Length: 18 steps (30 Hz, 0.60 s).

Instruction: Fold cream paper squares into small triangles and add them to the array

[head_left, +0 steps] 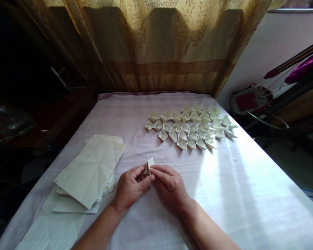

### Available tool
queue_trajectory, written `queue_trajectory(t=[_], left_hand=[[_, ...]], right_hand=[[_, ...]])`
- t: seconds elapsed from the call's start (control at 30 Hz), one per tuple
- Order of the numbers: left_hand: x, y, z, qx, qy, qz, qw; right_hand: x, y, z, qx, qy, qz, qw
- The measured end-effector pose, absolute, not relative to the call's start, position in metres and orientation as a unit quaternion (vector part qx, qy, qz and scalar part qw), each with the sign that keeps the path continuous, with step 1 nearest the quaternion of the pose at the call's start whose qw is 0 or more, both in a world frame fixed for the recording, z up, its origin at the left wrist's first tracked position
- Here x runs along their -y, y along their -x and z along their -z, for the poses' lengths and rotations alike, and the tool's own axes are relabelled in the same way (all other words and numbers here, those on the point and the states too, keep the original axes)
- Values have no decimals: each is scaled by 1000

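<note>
A small folded piece of cream paper (149, 165) is pinched between both my hands near the front middle of the table. My left hand (131, 187) grips it from the left with thumb and fingers closed on it. Fingertips of my right hand (169, 184) press on its right side. Farther back lies a cluster of several finished folded paper pieces (191, 126) in rows. To my left is a stack of flat creased paper sheets (90, 170).
The table has a pale lilac cloth (245, 194) with sunlight across its right half. A patterned curtain (159, 45) hangs behind. Dark furniture stands at the left, and a round basket (250, 100) and rods lie to the right.
</note>
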<state>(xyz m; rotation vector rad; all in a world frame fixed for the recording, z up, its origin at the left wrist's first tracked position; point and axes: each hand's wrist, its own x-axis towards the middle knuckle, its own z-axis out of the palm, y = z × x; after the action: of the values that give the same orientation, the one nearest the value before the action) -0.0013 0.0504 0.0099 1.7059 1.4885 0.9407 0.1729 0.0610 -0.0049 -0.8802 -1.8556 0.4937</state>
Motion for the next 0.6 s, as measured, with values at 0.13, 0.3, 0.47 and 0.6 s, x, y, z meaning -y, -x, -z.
queue_trajectory(t=[0.13, 0.3, 0.47, 0.6], left_hand=[[-50, 0, -5, -585, -631, -375, 346], [-51, 0, -4, -586, -632, -384, 330], [-52, 2, -9, -583, -630, -380, 343], [-53, 6, -13, -548, -640, -367, 394]], right_hand=[[-63, -173, 8, 767, 343, -218, 496], [-64, -174, 7, 782, 320, -225, 486], [-65, -175, 6, 725, 384, -250, 515], [-72, -180, 8, 629, 474, -329, 521]])
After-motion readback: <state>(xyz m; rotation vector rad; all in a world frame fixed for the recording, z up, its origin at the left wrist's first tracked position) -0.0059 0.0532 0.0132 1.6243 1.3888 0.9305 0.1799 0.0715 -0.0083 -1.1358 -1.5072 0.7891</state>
